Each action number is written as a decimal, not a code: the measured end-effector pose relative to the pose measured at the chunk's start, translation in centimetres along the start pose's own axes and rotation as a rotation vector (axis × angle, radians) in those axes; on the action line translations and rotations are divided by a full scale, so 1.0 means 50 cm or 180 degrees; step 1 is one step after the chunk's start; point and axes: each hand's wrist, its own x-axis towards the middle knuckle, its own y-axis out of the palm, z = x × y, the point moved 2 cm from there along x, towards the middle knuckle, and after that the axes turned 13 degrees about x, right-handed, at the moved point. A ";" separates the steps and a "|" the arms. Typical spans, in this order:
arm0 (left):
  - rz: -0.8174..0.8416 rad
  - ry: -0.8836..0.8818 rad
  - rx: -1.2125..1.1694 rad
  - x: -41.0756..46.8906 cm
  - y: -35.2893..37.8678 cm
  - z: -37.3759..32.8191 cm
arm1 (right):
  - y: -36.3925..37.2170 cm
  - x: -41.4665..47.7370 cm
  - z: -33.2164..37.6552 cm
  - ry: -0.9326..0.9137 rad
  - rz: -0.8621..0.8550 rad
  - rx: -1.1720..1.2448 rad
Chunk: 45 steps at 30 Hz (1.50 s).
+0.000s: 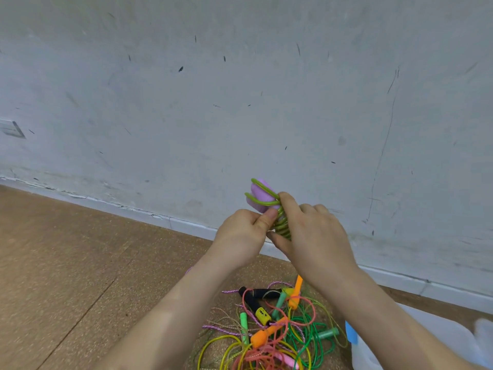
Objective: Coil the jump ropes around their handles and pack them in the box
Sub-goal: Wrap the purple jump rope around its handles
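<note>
Both hands, left hand (244, 231) and right hand (314, 236), are pinching smooth purple plastic handles (260, 196) wrapped in glossy green cord (282, 227).

The purple handles (260, 194) are half hidden; the box (437, 336) runs off frame.

No legible writing anywhere in this shot.

Closest candidate sits low in the pile near the right: the yellow plastic counter block (262, 315) on the black foam jump-rope handle (251, 300) carries a few small dark marks on its face, maybe digits, but they're far too small and soft to read. Over at the far left, the grey rectangular wall plate (12, 128) shows faint lines, blurred beyond reading. And the dark flecks and long streaks across the white painted wall (240, 89) are scuffs and scratches, not letters or numbers.
</note>
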 end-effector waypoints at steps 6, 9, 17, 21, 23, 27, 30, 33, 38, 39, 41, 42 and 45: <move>-0.0670 0.0404 0.1649 -0.021 -0.020 -0.016 | 0.014 0.012 -0.039 0.0679 0.0466 0.1706; -0.0643 0.0576 0.1024 -0.028 -0.033 -0.013 | 0.004 0.018 -0.075 0.1053 0.0609 0.2556; -0.0669 0.0868 0.0856 -0.035 -0.067 -0.006 | -0.013 0.016 -0.092 0.1190 0.0664 0.3071; -0.0016 0.0569 -0.0444 -0.034 -0.079 0.000 | -0.014 0.013 -0.082 0.1132 0.0771 0.3120; 0.0147 0.0568 -0.0798 -0.036 -0.082 -0.001 | -0.013 0.014 -0.081 0.1145 0.0827 0.3136; -0.0694 0.0969 0.0258 -0.031 -0.078 0.000 | -0.005 0.010 -0.078 0.1084 0.1047 0.2966; -0.0574 0.1182 -0.0018 -0.035 -0.071 -0.010 | 0.002 0.005 -0.066 0.1009 0.1124 0.2896; -0.0235 0.0707 -0.1063 -0.028 -0.057 -0.012 | 0.003 0.005 -0.056 0.0937 0.1075 0.2874; 0.0100 0.0037 -0.2558 -0.009 -0.014 -0.001 | -0.006 -0.001 -0.047 0.0725 0.1029 0.2636; 0.0161 0.0040 -0.2687 -0.008 -0.011 -0.001 | -0.005 0.000 -0.050 0.0711 0.1003 0.2635; 0.0256 0.0090 -0.2857 -0.008 -0.014 -0.001 | -0.003 0.001 -0.055 0.0659 0.0987 0.2669; 0.0294 0.0101 -0.2895 -0.007 -0.016 0.002 | -0.001 0.002 -0.057 0.0636 0.0988 0.2680; 0.0468 0.0130 -0.2670 0.000 -0.022 0.007 | 0.001 0.001 -0.059 0.0594 0.0986 0.2491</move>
